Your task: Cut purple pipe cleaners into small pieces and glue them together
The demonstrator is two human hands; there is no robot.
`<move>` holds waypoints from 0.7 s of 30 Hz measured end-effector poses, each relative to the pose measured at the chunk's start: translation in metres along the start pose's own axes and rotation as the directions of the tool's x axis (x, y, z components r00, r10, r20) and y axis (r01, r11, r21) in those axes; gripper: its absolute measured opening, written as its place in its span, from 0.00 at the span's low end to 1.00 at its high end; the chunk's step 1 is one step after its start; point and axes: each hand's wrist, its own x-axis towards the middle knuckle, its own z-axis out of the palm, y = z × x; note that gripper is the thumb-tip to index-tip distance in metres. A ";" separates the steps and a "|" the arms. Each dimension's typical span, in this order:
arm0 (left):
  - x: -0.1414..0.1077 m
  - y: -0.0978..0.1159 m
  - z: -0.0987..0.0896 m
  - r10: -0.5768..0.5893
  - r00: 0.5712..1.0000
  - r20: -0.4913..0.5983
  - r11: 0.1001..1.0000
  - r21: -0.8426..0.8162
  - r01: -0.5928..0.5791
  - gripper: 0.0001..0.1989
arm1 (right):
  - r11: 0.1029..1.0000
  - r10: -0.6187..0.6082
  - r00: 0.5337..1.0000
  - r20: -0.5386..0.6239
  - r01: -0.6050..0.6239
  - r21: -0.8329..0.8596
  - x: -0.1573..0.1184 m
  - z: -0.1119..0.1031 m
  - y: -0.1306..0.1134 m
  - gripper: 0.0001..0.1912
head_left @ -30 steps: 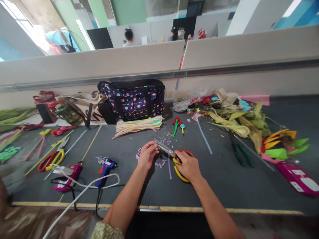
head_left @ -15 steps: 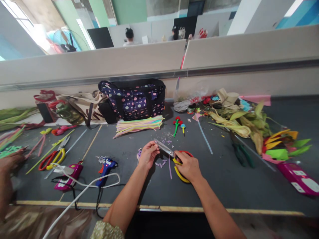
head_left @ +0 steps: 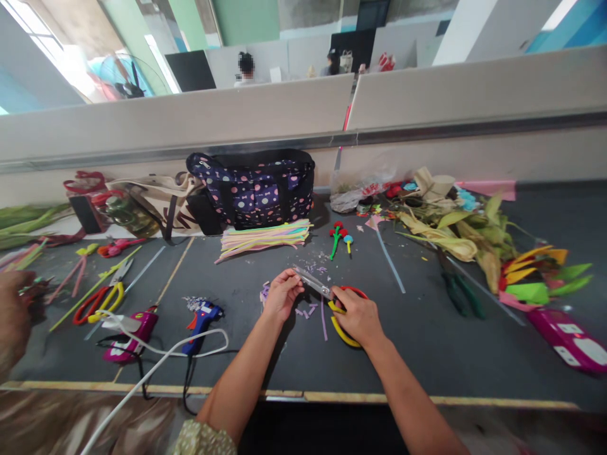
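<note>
My right hand grips scissors by their red and yellow handles, the blades pointing up and left. The blades look closed or nearly so. At the blade tips, my left hand is pinched; what its fingers hold is too small to make out. Short purple pieces and fine purple clippings lie on the dark table around the blades. A thin purple strip lies between my hands. Beyond them are a red flower with a green stem and a small blue flower with a yellow stem.
A bundle of pastel pipe cleaners lies before a patterned bag. To the left are a blue glue gun, a white cable, other scissors and another person's hand. Pliers and dried husks lie right.
The other person's hand at the far left has moved, now raised nearer the camera with something dark reddish by it. My hands and the scissors have hardly moved.
</note>
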 end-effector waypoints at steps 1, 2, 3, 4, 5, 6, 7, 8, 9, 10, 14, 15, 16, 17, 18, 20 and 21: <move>0.000 0.000 0.000 -0.004 1.000 0.003 1.000 -0.004 0.004 0.13 | 1.000 0.000 1.000 -0.001 0.000 -0.001 0.000 0.000 0.000 0.12; 0.000 0.000 0.000 -0.007 1.000 0.007 1.000 -0.008 0.007 0.13 | 1.000 0.000 1.000 -0.002 0.000 -0.001 0.000 0.000 0.000 0.12; 0.000 0.000 -0.001 -0.009 1.000 0.010 1.000 -0.011 0.009 0.13 | 1.000 0.000 1.000 -0.003 0.000 -0.001 0.000 0.000 -0.001 0.12; 0.000 -0.001 -0.001 -0.012 1.000 0.012 1.000 -0.012 0.013 0.13 | 1.000 0.001 1.000 -0.004 -0.001 0.000 0.000 0.001 -0.001 0.12; 0.000 -0.001 -0.001 -0.015 1.000 0.012 1.000 -0.013 0.016 0.13 | 1.000 0.002 1.000 -0.004 -0.002 0.000 0.000 0.001 -0.001 0.13; 0.000 -0.001 -0.001 -0.018 1.000 0.011 1.000 -0.014 0.018 0.13 | 1.000 0.004 1.000 -0.003 -0.004 0.000 0.000 0.001 -0.001 0.13; 0.001 -0.001 -0.002 -0.021 1.000 0.009 1.000 -0.015 0.021 0.13 | 1.000 0.004 1.000 -0.002 -0.004 0.000 0.000 0.001 -0.001 0.13; 0.001 -0.001 -0.002 -0.024 1.000 0.009 1.000 -0.016 0.024 0.13 | 1.000 0.004 1.000 -0.001 -0.004 0.000 0.000 0.001 -0.001 0.13; 0.001 -0.001 -0.002 -0.026 1.000 0.008 0.999 -0.018 0.026 0.12 | 1.000 0.005 1.000 0.002 -0.005 0.002 0.001 0.000 -0.001 0.13; 0.001 -0.001 -0.002 -0.027 1.000 0.008 0.999 -0.019 0.027 0.12 | 1.000 0.007 1.000 0.006 -0.007 0.007 0.001 0.000 -0.001 0.13; 0.000 -0.001 -0.001 -0.031 1.000 0.000 0.999 -0.024 0.031 0.13 | 0.999 0.026 0.999 0.040 -0.028 0.031 0.001 -0.001 -0.002 0.13; 0.000 -0.001 -0.001 -0.032 0.999 -0.004 0.999 -0.024 0.032 0.13 | 0.999 0.031 0.998 0.048 -0.033 0.034 0.000 -0.001 -0.002 0.13; 0.000 -0.001 -0.001 -0.034 0.999 -0.008 0.999 -0.024 0.034 0.13 | 0.999 0.035 0.998 0.056 -0.037 0.037 0.000 -0.001 -0.002 0.13; 0.000 -0.001 -0.001 -0.034 0.999 -0.011 0.999 -0.025 0.034 0.13 | 0.998 0.035 0.997 0.064 -0.038 0.040 0.000 -0.001 -0.002 0.13; 0.000 -0.001 0.000 -0.034 0.999 -0.012 0.999 -0.027 0.033 0.13 | 0.998 0.034 0.997 0.069 -0.037 0.045 0.000 0.000 -0.002 0.12; 0.000 -0.001 0.000 -0.031 0.999 -0.013 0.999 -0.029 0.031 0.13 | 0.998 0.030 0.997 0.074 -0.034 0.053 0.000 0.000 -0.001 0.11; 0.000 0.000 0.000 -0.033 0.999 -0.013 0.999 -0.028 0.032 0.13 | 0.998 0.032 0.997 0.074 -0.036 0.053 0.000 0.000 0.000 0.11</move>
